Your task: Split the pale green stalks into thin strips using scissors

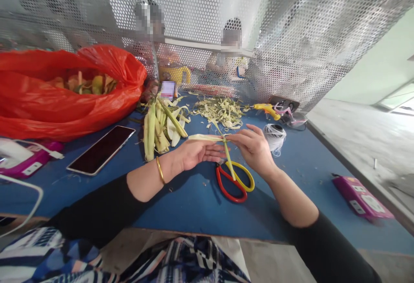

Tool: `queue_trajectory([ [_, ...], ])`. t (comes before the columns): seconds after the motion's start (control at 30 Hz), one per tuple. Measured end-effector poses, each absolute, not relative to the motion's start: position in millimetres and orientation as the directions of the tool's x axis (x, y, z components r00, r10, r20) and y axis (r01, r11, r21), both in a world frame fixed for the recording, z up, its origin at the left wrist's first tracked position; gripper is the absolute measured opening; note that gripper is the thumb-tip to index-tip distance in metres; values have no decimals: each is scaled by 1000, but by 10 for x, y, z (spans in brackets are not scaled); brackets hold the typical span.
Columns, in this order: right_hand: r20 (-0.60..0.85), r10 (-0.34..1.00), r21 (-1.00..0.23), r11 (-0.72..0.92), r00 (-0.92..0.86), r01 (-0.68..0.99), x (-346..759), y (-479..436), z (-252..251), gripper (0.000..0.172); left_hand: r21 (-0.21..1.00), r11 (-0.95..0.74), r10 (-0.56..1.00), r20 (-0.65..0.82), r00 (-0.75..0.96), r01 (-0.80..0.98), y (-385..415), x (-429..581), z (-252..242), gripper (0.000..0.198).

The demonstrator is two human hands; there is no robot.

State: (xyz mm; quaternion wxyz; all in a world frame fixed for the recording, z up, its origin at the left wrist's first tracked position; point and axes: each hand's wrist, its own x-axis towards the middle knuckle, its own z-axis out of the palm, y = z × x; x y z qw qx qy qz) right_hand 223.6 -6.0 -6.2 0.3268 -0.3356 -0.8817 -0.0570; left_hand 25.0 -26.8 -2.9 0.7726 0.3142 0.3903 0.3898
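While both bare hands meet above the blue, matte tabletop [181, 209], a flat, cream-to-pale-green, husk-like strip [207, 137] lies nearly level between them. Its surface looks dry and fibrous, with a lengthwise grain; a narrower yellow-green strip [229, 160] crosses it at the right end, slanting down over the scissors with looped red and yellow handles [221, 183]. Whether the two are knotted at the crossing is too small to tell.

Right hand [254, 145]: thumb and fingertips together, clamped on the husk-like strip at the crossing. Left hand [200, 152]: fingers extended and loosely spread below the strip, which runs along the thumb side; cannot tell whether the thumb presses it.

Surrounding materials: a heap of thin, curled, pale green shreds [221, 111] beyond the hands; a bundle of long, ribbed, yellow-green husks [152, 132], left of them; a wound ball of white thread [274, 137], loose ends trailing, just beside the right hand; a glossy, crumpled red plastic bag [129, 76], far left.
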Motion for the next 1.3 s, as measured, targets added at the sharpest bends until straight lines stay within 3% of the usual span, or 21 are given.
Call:
queue_trajectory([
  [0.1, 619, 510, -84, 798, -597, 596, 2235, -70, -38, 30, 763, 554, 806, -391, 444, -333, -258, 225, -12, 21],
  [0.2, 618, 453, -19, 825, -642, 565, 2199, -94, -42, 33, 843, 477, 838, -352, 417, -248, -286, 246, -52, 18],
  [0.3, 601, 479, 19, 792, -640, 610, 2170, -110, -48, 26, 901, 376, 895, -292, 338, -218, -315, 278, -109, 12],
  [0.53, 591, 474, 81, 770, -653, 633, 2169, -116, -29, 28, 910, 378, 901, -320, 293, -167, -341, 321, -42, 12],
  [0.73, 566, 495, 24, 789, -659, 613, 2159, -135, 11, 31, 882, 446, 877, -398, 268, -150, -323, 337, -12, 10],
  [0.87, 577, 554, -107, 780, -600, 616, 2163, -115, -20, 29, 887, 446, 876, -403, 264, -124, -324, 329, -9, 10],
  [0.97, 510, 665, -352, 740, -546, 573, 2186, -81, -45, 24, 901, 424, 891, -395, 225, -96, -357, 345, -6, 7],
  [1.07, 408, 765, -571, 640, -498, 514, 2185, -75, -43, 21, 928, 373, 902, -363, 233, -1, -414, 382, -5, 12],
  [1.2, 334, 856, -688, 508, -395, 518, 2101, -132, -40, 22, 937, 311, 889, -347, 299, 162, -498, 444, -17, 27],
  [1.3, 177, 907, -859, 332, -382, 390, 2013, -184, -50, 26, 937, 259, 879, -329, 345, 233, -537, 479, -70, 28],
])
